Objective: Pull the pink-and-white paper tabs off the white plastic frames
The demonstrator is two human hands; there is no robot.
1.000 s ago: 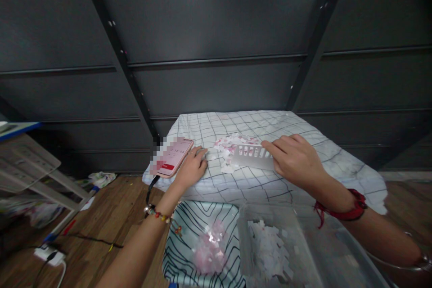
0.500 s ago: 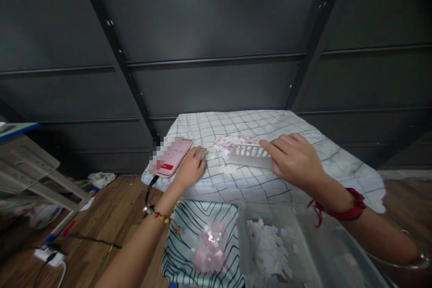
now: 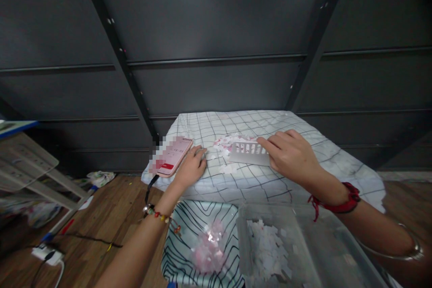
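My right hand [image 3: 290, 153] grips the right end of a translucent flat plastic piece [image 3: 246, 155] with a row of slots along its top. Behind and left of that piece lies a pile of small white and pink paper-like bits [image 3: 224, 144] on the grid-patterned white cloth [image 3: 270, 123]. A few white flakes [image 3: 228, 168] lie on the near side. My left hand [image 3: 194, 166] rests on the cloth with its fingers apart, close beside a pink-cased phone [image 3: 173, 155], holding nothing.
Below the cloth stand a striped tray [image 3: 182, 252] with clear-and-pink bits and a clear plastic box [image 3: 300, 243] with white flakes. A power strip [image 3: 47, 254] and cables lie on the wooden floor at left. A dark panel wall [image 3: 216, 85] rises behind.
My right hand, with the slotted plastic piece, has shifted slightly up and left. My left hand stays in place.
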